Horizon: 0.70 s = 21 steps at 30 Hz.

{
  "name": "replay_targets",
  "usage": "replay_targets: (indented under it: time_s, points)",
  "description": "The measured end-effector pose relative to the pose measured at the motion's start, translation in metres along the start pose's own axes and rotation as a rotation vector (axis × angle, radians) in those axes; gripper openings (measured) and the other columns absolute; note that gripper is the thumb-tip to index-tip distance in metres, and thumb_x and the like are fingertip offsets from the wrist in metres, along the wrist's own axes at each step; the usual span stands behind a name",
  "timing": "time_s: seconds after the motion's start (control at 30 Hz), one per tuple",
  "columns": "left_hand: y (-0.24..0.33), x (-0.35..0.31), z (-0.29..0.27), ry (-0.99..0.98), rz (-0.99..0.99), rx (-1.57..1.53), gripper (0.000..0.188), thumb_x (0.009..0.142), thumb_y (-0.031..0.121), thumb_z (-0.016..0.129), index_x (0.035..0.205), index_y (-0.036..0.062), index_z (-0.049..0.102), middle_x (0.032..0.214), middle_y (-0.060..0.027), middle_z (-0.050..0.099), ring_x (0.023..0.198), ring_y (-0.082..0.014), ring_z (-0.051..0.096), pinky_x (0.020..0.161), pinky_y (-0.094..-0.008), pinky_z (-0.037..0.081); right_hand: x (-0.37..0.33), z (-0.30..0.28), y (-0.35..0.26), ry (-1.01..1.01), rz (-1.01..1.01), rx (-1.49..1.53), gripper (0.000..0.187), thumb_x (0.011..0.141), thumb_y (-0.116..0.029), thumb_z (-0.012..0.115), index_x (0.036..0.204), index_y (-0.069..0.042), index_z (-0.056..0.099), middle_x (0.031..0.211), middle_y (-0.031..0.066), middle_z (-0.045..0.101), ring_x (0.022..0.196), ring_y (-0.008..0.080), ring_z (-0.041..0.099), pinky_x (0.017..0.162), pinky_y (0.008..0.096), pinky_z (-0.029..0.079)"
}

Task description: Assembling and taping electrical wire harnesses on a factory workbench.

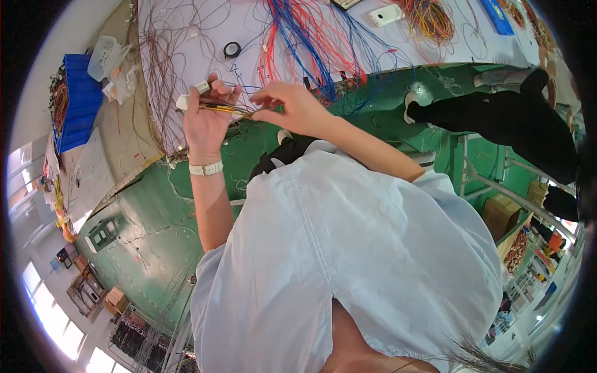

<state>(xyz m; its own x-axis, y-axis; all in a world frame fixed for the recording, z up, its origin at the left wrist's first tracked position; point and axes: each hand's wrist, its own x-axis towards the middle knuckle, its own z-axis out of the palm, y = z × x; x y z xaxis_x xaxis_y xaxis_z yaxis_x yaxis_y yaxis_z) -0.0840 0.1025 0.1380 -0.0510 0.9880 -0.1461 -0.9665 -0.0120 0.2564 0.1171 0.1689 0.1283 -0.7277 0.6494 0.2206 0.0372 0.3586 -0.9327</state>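
Note:
My left hand (207, 124), palm up with the fingers curled, holds a wire bundle (219, 107) of brown, yellow and dark strands. White plastic connectors stick out at its fingertips, one connector (182, 102) beside the thumb and another connector (202, 87) above it. From the right, my right hand (297, 110) meets the other end of the bundle with curled fingers and thumb; its exact grip is partly hidden. Both hands are over the near edge of the white table (186, 59). Just beyond them lie red wires (268, 56) and blue wires (311, 53).
A black tape roll (232, 50) and a white phone (386, 15) lie on the table. Orange and yellow wire coils (432, 25) sit at the far right. Leftward are a blue bin (79, 102) and a clear tub (107, 57). A person in black trousers (479, 115) stands at right.

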Motion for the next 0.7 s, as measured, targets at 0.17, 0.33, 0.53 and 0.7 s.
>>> replay_targets:
  time_s: [0.17, 0.33, 0.53, 0.7]
  points:
    - [-0.014, 0.000, 0.006, 0.018, 0.022, 0.069, 0.041, 0.099, 0.032, 0.037, 0.117, -0.0027, 0.046, 0.106, -0.0131, 0.057, 0.104, -0.0264, 0.054, 0.106, -0.0475, 0.032, 0.007, 0.009, -0.002, -0.020, -0.064, -0.283, 0.017, 0.076, -0.014, 0.070, 0.089, -0.005, 0.065, 0.083, 0.0079, 0.063, 0.074, 0.0237, 0.063, 0.062, 0.0335, 0.050]
    - [-0.013, -0.001, 0.001, 0.034, 0.002, 0.062, 0.042, 0.099, 0.034, 0.037, 0.118, -0.0018, 0.048, 0.105, -0.0133, 0.059, 0.101, -0.0268, 0.056, 0.105, -0.0473, 0.034, 0.001, 0.005, -0.003, 0.082, -0.181, -0.290, 0.010, 0.079, -0.010, 0.067, 0.087, -0.005, 0.064, 0.080, 0.0073, 0.062, 0.069, 0.0217, 0.063, 0.059, 0.0313, 0.049]
    - [-0.012, -0.004, -0.003, -0.032, -0.039, 0.101, 0.045, 0.099, 0.036, 0.036, 0.120, -0.0016, 0.047, 0.112, -0.0158, 0.060, 0.108, -0.0298, 0.055, 0.104, -0.0471, 0.036, -0.001, 0.004, -0.011, 0.088, 0.191, 0.315, 0.008, 0.082, -0.002, 0.062, 0.090, -0.004, 0.063, 0.077, 0.0070, 0.058, 0.065, 0.0121, 0.058, 0.056, 0.0258, 0.045]
    - [-0.014, -0.007, 0.002, -0.061, -0.076, 0.125, 0.046, 0.099, 0.037, 0.034, 0.122, -0.0016, 0.044, 0.120, -0.0197, 0.056, 0.118, -0.0338, 0.049, 0.104, -0.0473, 0.035, -0.002, -0.002, -0.015, 0.113, -0.097, -0.114, 0.016, 0.080, -0.002, 0.065, 0.096, -0.006, 0.063, 0.081, 0.0056, 0.056, 0.064, 0.0132, 0.056, 0.053, 0.0267, 0.044]
